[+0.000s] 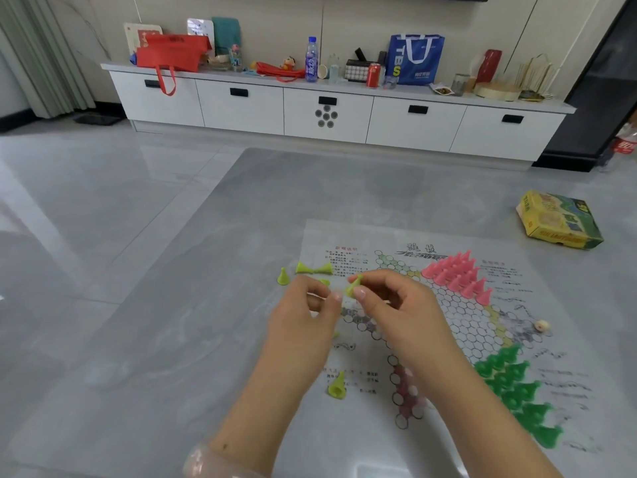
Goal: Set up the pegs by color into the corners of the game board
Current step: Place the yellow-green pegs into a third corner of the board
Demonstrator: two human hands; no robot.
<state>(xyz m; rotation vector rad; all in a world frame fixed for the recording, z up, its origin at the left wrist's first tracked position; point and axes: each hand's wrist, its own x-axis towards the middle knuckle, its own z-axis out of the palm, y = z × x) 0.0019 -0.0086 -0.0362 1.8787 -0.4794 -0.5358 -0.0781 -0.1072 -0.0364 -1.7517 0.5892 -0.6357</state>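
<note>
while a yellow-green peg (354, 287) is pinched between right hand (396, 305) fingertips above the game board's (448, 326) left edge, beside the curled, seemingly empty left hand (305, 308), it is judged light, stiff and best gripped near its narrow tip.

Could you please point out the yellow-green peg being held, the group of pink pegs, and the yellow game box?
held yellow-green peg (354, 286), head view, cone body.
pink pegs (455, 276), head view, middle of cluster.
yellow game box (558, 220), head view, top face.
</note>
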